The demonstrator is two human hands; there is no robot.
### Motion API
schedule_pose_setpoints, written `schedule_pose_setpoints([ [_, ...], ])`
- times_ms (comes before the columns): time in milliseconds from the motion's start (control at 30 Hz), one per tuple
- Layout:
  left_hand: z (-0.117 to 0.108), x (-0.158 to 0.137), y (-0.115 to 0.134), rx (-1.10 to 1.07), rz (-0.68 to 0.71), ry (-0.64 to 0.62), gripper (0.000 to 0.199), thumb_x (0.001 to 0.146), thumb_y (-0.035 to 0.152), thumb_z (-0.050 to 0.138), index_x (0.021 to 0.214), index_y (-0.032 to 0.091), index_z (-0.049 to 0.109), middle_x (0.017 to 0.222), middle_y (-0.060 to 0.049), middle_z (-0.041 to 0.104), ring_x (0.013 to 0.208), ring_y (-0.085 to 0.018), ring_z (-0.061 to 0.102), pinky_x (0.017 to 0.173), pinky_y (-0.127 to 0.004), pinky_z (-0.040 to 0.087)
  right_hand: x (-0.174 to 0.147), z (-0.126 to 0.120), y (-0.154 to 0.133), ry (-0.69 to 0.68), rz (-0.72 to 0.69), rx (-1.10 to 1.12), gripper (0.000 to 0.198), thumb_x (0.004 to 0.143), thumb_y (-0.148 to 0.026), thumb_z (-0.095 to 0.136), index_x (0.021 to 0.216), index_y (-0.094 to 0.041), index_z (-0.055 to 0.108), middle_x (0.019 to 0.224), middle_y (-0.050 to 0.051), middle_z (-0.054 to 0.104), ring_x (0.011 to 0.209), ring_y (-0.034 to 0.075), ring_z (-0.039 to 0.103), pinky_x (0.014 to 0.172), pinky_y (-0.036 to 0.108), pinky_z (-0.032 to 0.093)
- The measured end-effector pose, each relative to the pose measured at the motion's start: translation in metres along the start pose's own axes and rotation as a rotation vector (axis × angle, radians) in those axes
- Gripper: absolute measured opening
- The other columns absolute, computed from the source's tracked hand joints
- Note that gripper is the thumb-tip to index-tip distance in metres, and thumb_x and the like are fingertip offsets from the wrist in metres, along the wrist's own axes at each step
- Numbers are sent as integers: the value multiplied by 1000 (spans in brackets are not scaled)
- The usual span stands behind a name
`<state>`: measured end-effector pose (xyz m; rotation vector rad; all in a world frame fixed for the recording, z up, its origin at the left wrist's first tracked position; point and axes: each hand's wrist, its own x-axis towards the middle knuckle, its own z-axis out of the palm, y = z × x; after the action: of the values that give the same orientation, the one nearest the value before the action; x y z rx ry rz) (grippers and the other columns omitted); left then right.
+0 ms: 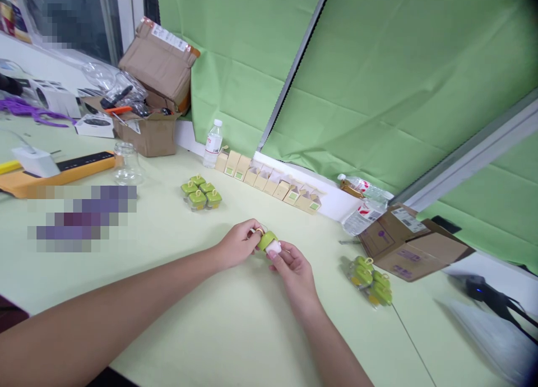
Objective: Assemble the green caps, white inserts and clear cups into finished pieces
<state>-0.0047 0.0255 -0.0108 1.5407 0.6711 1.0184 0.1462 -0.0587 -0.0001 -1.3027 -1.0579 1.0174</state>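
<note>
2 bare forearms (168, 289) converge, left hand (237, 244) and right hand (296, 272) pinching close together.

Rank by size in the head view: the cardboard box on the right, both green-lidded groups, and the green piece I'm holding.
1. Cardboard box
2. Left green-lidded group and right green-lidded group: too alike to rank; nearness makes it unsure
3. Green piece

I see on my feed: left forearm (126, 303) bare, broad at lower left of frame, tapering to a slim wrist; left hand (239, 244) bare. Right forearm (330, 336) bare too, cut off by bottom edge, right of centre; right hand (296, 270) bare. Fingernails too small to read.
</note>
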Motion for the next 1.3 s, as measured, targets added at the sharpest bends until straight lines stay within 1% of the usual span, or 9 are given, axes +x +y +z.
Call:
schedule_pose_setpoints([
  [200,3,0,4,-235,-127,-15,13,83,29,56,86,18,52,87,-1,58,68,-14,62,60,-29,56,0,-2,1,-52,-25,-64,42,73,-46,78,104,-21,64,103,7,75,90,21,68,74,30,51],
  [300,3,-2,11,-372,-194,-66,18,80,28,61,93,18,53,90,-2,59,74,-15,64,66,-32,58,0,-4,0,-41,-46,-110,40,76,-46,76,105,-21,66,103,8,75,90,21,68,74,30,51],
  [400,3,-5,16,-383,-166,-115,33,75,27,71,101,18,54,96,-4,61,82,-17,66,72,-34,59,0,-5,-2,-35,-91,-138,39,77,-45,75,107,-21,67,101,7,75,90,23,69,76,33,52],
  [600,1,-6,12,-333,-153,-183,50,74,39,79,113,16,58,97,-8,66,74,-16,67,75,-36,57,-6,-4,-11,-71,-203,-249,34,83,-44,69,110,-24,71,103,6,75,89,24,70,79,35,53],
  [767,-1,-5,10,-371,-217,-207,49,73,40,80,112,18,62,102,-9,67,80,-18,69,79,-37,57,-10,-3,-11,-61,-213,-382,31,88,-43,63,112,-24,69,102,5,74,86,23,69,77,35,53],
  [867,2,-6,14,-442,-270,-183,48,72,39,81,110,17,62,100,-9,67,82,-18,68,79,-36,56,-10,-1,-6,49,-228,-363,37,85,-42,67,116,-24,61,102,6,72,85,22,68,74,34,54],
  [1000,5,-9,19,-534,-308,-177,48,71,37,83,109,17,62,98,-8,67,84,-18,68,81,-35,55,-11,2,-4,160,-313,-354,32,82,-41,71,107,-25,60,108,8,67,95,22,65,70,31,55],
  [1100,6,-10,21,-570,-314,-183,47,72,36,83,108,17,62,100,-9,66,85,-18,69,82,-35,55,-12,3,-5,168,-344,-353,29,82,-40,71,104,-24,62,109,8,67,98,23,65,72,32,57],
  [1300,6,-10,18,-610,-303,-167,44,72,33,84,106,17,61,95,-6,65,86,-17,69,85,-36,55,-13,1,-8,147,-327,-372,30,83,-39,70,108,-23,67,108,8,70,94,23,68,80,38,60],
])
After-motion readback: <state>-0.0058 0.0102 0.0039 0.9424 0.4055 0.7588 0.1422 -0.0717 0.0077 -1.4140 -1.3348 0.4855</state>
